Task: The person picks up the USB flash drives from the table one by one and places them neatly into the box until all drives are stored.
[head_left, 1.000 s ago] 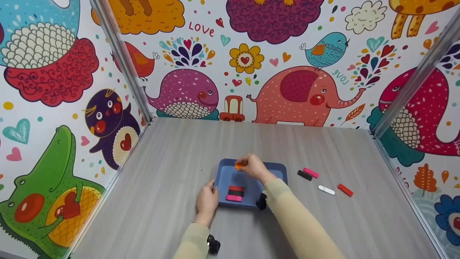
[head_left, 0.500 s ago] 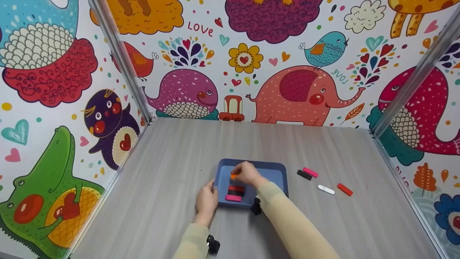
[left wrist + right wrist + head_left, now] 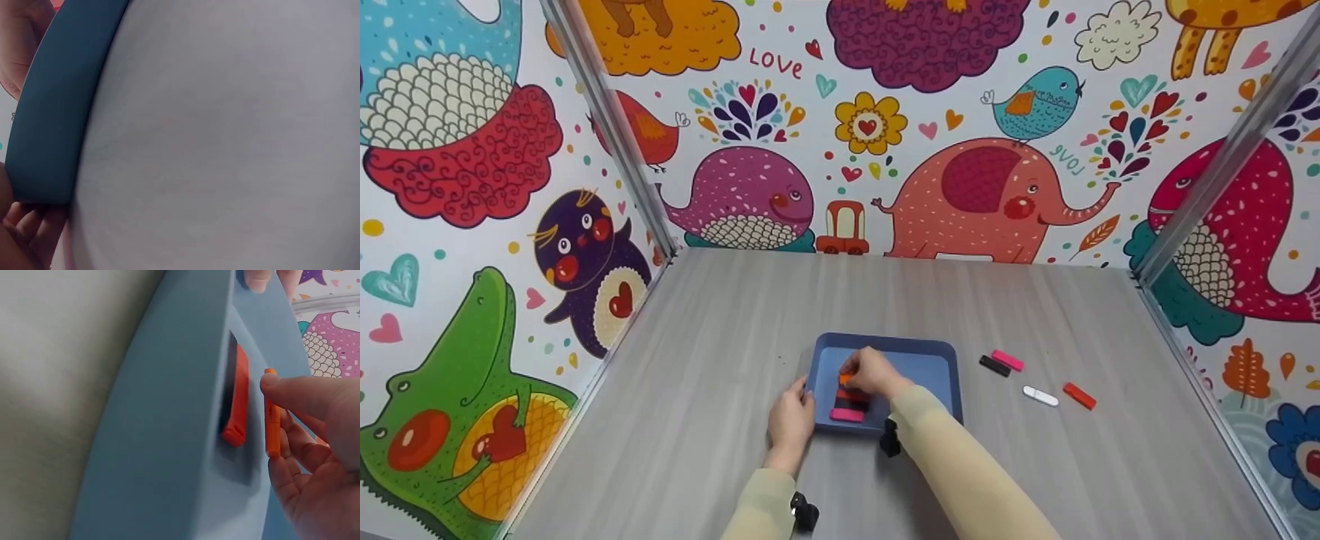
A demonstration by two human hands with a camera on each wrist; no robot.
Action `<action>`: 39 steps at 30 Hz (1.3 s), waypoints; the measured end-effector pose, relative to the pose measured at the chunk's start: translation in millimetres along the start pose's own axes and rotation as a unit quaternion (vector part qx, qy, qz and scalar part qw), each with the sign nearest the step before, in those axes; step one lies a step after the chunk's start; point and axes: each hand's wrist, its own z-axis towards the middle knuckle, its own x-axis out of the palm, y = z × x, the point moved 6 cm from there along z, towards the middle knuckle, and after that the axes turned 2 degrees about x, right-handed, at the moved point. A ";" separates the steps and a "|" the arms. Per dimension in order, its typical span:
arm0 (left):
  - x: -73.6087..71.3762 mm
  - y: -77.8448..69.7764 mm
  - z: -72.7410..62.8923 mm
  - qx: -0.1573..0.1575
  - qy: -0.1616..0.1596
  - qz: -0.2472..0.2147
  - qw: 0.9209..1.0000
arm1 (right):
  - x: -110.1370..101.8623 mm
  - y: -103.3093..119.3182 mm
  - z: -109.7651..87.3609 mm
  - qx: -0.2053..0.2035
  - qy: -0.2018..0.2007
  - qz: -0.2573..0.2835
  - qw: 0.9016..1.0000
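Note:
My right hand (image 3: pixel 876 373) pinches an orange USB flash drive (image 3: pixel 272 422) between thumb and fingers, over the left part of a blue rectangular tray (image 3: pixel 930 367). Just nearer to me in the tray, a red flash drive (image 3: pixel 238 394), a black one (image 3: pixel 849 403) and a pink one (image 3: pixel 846 415) lie side by side. In the right wrist view the orange drive runs roughly parallel to the red one, with a gap between them. My left hand (image 3: pixel 792 416) grips the tray's left side; the left wrist view has its fingers curled under the tray's edge.
Right of the tray, a black drive (image 3: pixel 995 366) and a pink drive (image 3: pixel 1007 360) lie together on the wood-grain table (image 3: pixel 735 322). A white drive (image 3: pixel 1040 396) and a red drive (image 3: pixel 1079 396) lie farther right. Cartoon-printed panels (image 3: pixel 720 195) enclose the table.
My right hand has brought the orange flash drive from the tray's far left part toward me, close to the red one. The left hand has stayed at the tray's left side.

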 end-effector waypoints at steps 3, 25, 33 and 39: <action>-0.7 -0.2 -0.2 0.001 -0.003 -0.001 1.000 | 3.2 -2.3 -0.3 0.007 0.003 0.005 1.000; -0.6 1.3 -1.8 -0.003 -0.006 0.005 1.000 | 8.9 -0.7 -1.8 -0.001 -0.007 0.005 1.000; -0.2 0.8 -1.6 -0.006 -0.002 0.004 1.000 | 9.3 -1.8 -1.2 0.006 -0.005 0.001 1.000; 0.0 1.0 -1.8 -0.010 0.006 0.003 1.000 | 7.8 -1.6 -2.6 0.014 -0.002 0.006 1.000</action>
